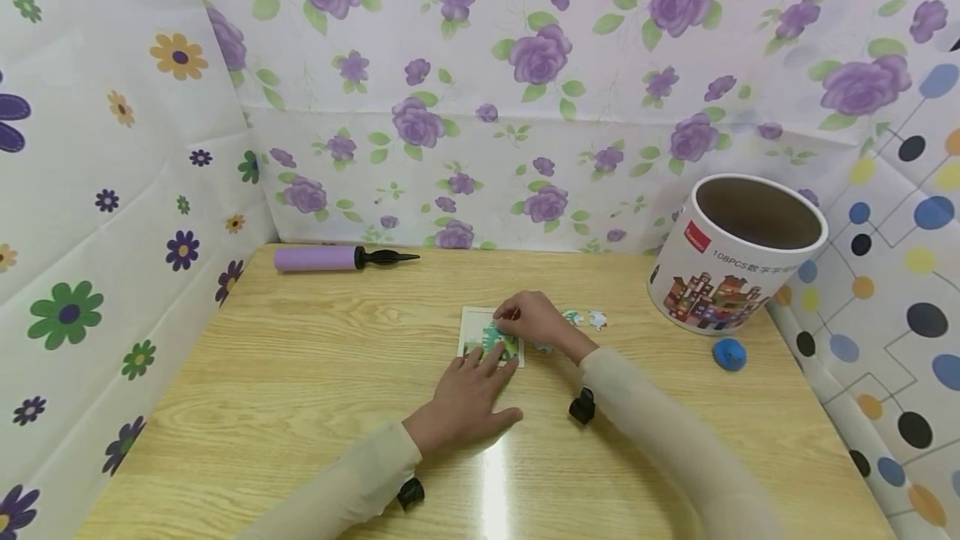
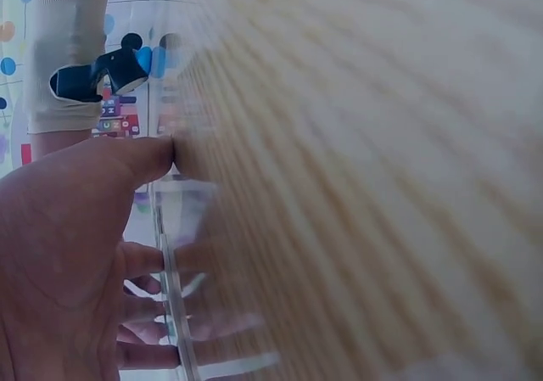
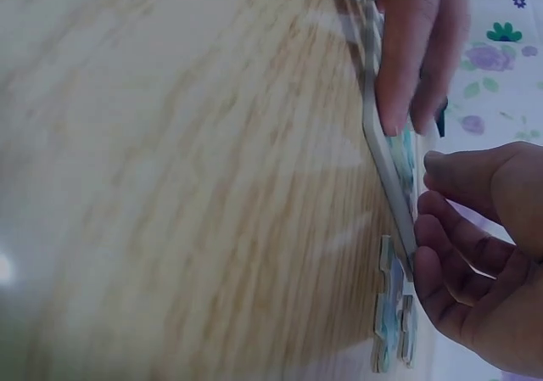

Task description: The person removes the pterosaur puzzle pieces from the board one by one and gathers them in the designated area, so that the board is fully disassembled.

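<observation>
From the head view I see my left hand [image 1: 467,394] lying flat on the light wooden bench [image 1: 300,390], its fingers [image 1: 487,359] straight and slightly spread, with the tips pressing on the near edge of the small square puzzle board with green and blue picture [image 1: 480,338]. This board lies near the middle of the bench. My right hand [image 1: 534,319] rests over the far right corner of the same board, the fingers curled; in the right wrist view they seem to pinch the board's edge, but I cannot tell if a piece is between them. A few loose blue and white puzzle pieces [image 1: 587,320] lie just beside the right hand. The round white cardboard tub with city print [image 1: 731,261] stands open at the right, a small blue lump [image 1: 729,354] near it, and a purple hand pump with black nozzle [image 1: 341,257] lies at the far left.
</observation>
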`<move>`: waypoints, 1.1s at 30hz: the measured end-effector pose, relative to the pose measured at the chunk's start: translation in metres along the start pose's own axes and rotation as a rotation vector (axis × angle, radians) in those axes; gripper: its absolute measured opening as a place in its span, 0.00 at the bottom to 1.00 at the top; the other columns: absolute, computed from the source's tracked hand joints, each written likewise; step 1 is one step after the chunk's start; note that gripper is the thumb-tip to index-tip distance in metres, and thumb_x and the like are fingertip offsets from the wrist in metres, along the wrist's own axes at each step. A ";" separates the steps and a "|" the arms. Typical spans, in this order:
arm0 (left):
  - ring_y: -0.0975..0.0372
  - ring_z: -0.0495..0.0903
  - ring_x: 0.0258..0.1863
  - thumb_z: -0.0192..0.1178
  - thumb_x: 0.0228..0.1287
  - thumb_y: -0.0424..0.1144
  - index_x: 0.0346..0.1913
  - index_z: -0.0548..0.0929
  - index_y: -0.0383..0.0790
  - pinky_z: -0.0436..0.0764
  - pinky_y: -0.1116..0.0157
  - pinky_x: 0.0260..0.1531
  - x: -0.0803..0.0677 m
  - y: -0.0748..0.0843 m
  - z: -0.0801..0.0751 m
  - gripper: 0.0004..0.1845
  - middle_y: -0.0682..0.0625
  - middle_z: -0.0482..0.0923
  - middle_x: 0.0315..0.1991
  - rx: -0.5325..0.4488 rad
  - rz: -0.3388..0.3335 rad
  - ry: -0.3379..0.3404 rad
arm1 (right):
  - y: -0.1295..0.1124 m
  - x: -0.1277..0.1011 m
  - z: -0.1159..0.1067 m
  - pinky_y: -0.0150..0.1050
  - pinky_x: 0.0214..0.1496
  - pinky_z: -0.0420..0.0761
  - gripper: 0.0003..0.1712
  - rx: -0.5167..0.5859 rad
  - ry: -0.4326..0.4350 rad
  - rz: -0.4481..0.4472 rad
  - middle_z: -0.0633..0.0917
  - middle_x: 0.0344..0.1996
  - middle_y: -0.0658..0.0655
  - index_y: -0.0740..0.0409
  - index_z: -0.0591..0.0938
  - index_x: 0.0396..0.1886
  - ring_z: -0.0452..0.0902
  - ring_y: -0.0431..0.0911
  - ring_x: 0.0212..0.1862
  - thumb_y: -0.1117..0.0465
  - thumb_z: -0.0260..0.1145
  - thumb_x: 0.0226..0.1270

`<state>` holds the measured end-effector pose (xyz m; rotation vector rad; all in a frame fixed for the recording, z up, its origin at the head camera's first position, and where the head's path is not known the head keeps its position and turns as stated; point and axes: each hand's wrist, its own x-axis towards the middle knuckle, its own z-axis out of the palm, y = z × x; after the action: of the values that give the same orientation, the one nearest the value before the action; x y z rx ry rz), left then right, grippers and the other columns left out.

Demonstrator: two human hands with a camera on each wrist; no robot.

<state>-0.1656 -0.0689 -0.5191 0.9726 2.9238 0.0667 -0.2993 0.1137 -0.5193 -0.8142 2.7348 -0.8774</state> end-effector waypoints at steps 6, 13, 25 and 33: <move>0.43 0.63 0.75 0.47 0.71 0.72 0.80 0.62 0.50 0.70 0.42 0.65 0.002 -0.002 -0.002 0.43 0.44 0.55 0.81 0.007 0.004 -0.007 | -0.003 0.004 0.002 0.38 0.42 0.83 0.08 -0.006 -0.024 -0.007 0.91 0.42 0.49 0.51 0.92 0.44 0.83 0.38 0.38 0.57 0.69 0.72; 0.44 0.60 0.76 0.46 0.70 0.72 0.81 0.60 0.51 0.66 0.40 0.68 0.004 -0.003 -0.003 0.44 0.47 0.53 0.82 -0.043 -0.015 -0.041 | -0.006 0.004 0.003 0.37 0.43 0.83 0.10 -0.016 -0.038 -0.012 0.91 0.40 0.49 0.53 0.92 0.47 0.83 0.37 0.38 0.57 0.69 0.72; 0.44 0.57 0.78 0.47 0.68 0.74 0.81 0.59 0.54 0.63 0.40 0.69 0.005 -0.005 0.001 0.45 0.49 0.52 0.82 -0.065 -0.042 -0.060 | -0.015 0.005 0.007 0.39 0.45 0.83 0.06 0.028 -0.027 0.059 0.88 0.33 0.47 0.54 0.90 0.41 0.82 0.39 0.36 0.57 0.74 0.67; 0.45 0.56 0.78 0.48 0.67 0.74 0.81 0.60 0.53 0.62 0.40 0.70 0.007 -0.006 -0.001 0.46 0.48 0.55 0.81 -0.095 -0.036 -0.075 | -0.014 0.003 0.008 0.38 0.44 0.82 0.06 0.073 -0.002 0.086 0.86 0.33 0.47 0.53 0.88 0.39 0.80 0.39 0.36 0.57 0.73 0.67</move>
<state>-0.1746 -0.0691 -0.5185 0.8888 2.8402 0.1620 -0.2932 0.0986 -0.5178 -0.6786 2.6960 -0.9511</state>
